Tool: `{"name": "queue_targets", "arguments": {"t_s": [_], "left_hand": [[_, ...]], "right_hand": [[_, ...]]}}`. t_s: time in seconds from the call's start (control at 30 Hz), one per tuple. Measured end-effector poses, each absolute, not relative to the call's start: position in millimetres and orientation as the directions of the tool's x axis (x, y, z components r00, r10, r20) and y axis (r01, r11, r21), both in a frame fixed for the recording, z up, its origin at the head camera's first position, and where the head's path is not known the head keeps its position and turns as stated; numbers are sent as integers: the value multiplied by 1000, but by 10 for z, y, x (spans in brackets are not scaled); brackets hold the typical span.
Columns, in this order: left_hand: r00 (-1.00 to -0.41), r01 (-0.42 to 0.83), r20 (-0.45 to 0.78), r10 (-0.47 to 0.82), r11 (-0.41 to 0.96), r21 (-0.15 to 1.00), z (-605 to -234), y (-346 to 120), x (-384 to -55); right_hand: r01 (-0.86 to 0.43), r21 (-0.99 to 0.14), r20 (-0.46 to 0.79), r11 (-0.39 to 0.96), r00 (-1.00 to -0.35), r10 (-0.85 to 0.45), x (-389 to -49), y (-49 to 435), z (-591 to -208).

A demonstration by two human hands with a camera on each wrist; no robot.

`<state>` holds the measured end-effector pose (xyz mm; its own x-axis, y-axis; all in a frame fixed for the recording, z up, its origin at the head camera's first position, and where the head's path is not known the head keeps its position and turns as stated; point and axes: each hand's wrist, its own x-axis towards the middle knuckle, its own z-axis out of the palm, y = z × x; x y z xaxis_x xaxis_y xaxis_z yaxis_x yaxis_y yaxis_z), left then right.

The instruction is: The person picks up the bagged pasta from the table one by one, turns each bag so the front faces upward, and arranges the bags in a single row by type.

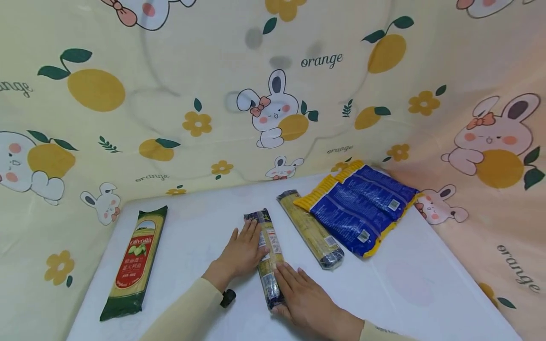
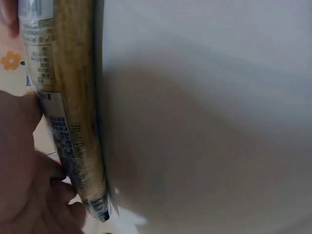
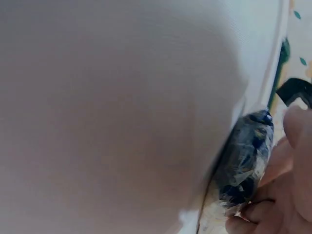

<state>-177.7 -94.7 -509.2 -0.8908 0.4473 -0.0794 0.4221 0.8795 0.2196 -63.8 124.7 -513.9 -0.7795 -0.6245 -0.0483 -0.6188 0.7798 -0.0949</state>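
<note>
A clear-wrapped spaghetti packet (image 1: 273,244) with dark blue ends lies lengthwise at the middle of the white table. My left hand (image 1: 242,251) rests along its left side, fingers pointing toward the far end and thumb over the wrapper. Lower down, my right hand (image 1: 308,300) lies against the right side near the close end, fingers fairly straight. The left wrist view shows printed labels on the packet (image 2: 75,97) beside the fingers (image 2: 58,192). In the right wrist view, fingertips (image 3: 239,225) touch the packet's crinkled blue end (image 3: 246,156).
To the left lies a green and yellow Olivoilà pasta packet (image 1: 136,255) with a red label. Right of the middle, another spaghetti packet (image 1: 311,232) lies partly beneath a blue and yellow bag (image 1: 362,208). A printed cloth (image 1: 204,85) hangs behind the table (image 1: 204,222).
</note>
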Motion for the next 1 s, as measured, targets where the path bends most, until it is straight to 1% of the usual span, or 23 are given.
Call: {"name": "queue_targets", "arguments": {"t_s": [0.03,0.1,0.27,0.43,0.57,0.67,0.83,1.0], "left_hand": [[-892,412,-103,439,886,212,-5092,-941,-1792],[-900,395,-103,423,894,212,-5079,-928,-1844],[-921,385,14,388,907,169,-4999,-858,-2108],[-924,382,54,378,919,102,-4982,-778,-2401],[-935,355,43,353,933,63,-5031,-745,-2573],[-950,312,16,312,949,50,-5070,-725,-2644],[-963,268,-27,269,963,25,-5142,-664,-2680],[-967,254,-31,254,967,3,-5199,-598,-2703]], "right_hand": [[-622,-78,-53,779,-778,-626,-617,1269,-5142],[-629,-47,-61,776,-774,-630,-588,1291,-5156],[-632,9,-14,775,-775,-631,-563,1271,-5214],[-634,31,54,773,-771,-635,-554,1218,-5244],[-627,-6,36,779,-779,-627,-565,1171,-5232],[-626,-23,17,780,-780,-626,-573,1156,-5224],[-636,1,34,772,-771,-635,-572,1174,-5226],[-629,15,44,777,-776,-629,-569,1203,-5236]]}}
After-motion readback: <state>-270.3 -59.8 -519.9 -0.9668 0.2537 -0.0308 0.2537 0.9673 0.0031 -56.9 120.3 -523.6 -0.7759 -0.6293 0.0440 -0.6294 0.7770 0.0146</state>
